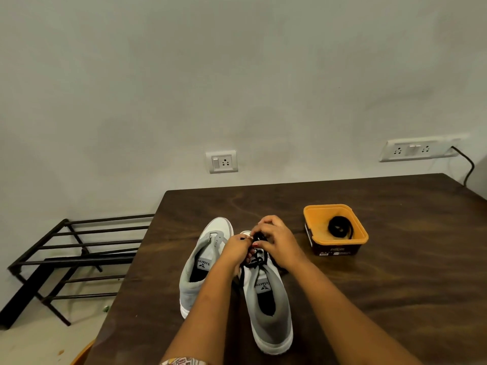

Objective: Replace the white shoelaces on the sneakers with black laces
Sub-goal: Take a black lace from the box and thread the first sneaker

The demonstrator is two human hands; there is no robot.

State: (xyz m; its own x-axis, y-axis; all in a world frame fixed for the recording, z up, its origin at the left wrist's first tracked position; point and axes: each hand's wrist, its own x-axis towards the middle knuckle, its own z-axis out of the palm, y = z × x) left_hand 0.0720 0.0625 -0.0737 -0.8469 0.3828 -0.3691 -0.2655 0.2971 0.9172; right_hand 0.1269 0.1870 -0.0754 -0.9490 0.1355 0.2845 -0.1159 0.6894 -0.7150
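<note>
In the head view, our left hand (238,246) and right hand (279,241) both pinch the flat black lace (259,257) over the grey-and-white fabric sneaker (271,314) near the front edge of the dark wooden tabletop (369,299), seemingly to feed its eyelets.

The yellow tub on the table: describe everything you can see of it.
The yellow tub is squarish with rounded corners and a thick rim. It looks like plastic and has no lid on. A dark label band wraps its lower wall, with print too small to read. It stands upright on the dark wooden table, to the right of the sneaker being laced and apart from it. A coiled black lace lies inside on the bottom.
</note>
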